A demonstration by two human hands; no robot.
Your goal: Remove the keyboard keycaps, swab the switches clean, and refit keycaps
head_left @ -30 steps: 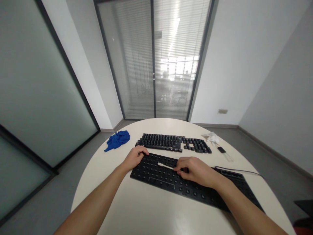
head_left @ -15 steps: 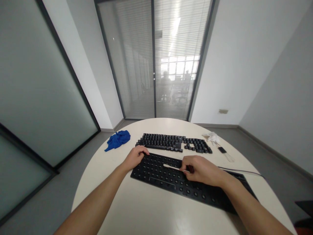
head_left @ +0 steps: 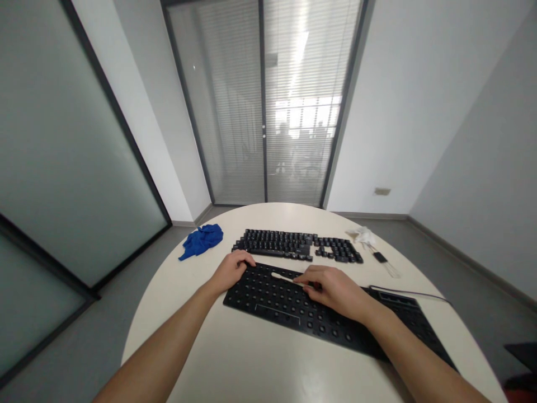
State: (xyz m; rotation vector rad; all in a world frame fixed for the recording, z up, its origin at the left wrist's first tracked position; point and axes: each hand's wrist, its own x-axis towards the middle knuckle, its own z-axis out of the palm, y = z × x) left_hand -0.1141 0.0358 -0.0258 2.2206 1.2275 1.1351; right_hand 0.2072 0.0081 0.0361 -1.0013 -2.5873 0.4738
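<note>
Keyboard base (head_left: 293, 307): lies flat on the pale table (head_left: 235, 358), aslant from ten o'clock to four, twelve being the table's far side; my right hand (head_left: 333, 291) and forearm cover part of it.
Weight, judged: light to moderate; likely to slide on the smooth top unless steadied.
Stiffness, judged: a rigid plate, firm at the rim; the small raised studs (head_left: 310, 324) seem the delicate part and should not bear a grip.
Best hold: the bare rim, above all the corner at ten o'clock, well apart from the cable (head_left: 419, 291) at two.
Finish: black throughout, rows of studs with paler centres, a long thin pale outline (head_left: 277, 314) near the front edge toward nine.
Cotton swab (head_left: 280, 277): slender, white, its padded head pointing between nine and ten o'clock from my fingertips; whether it touches the plate or hangs just above, I cannot make out.
Swab handling, judged: almost weightless, soft at the head, its stick apt to bend; best pinched mid-stick.
Right-hand fingers: thumb and forefinger pinch the stick, the others curled behind.
Left-hand fingers: bent and close together, my left hand (head_left: 230, 271) resting at the ten o'clock corner; whether the thumb clamps the rim is hidden.
Keycaps (head_left: 277, 243): black, pale-marked, laid out in keyboard order between eleven and twelve.
Cloth (head_left: 203, 240): blue, crumpled, at ten.
Tissue (head_left: 363, 235): white, crumpled, at one.
</note>
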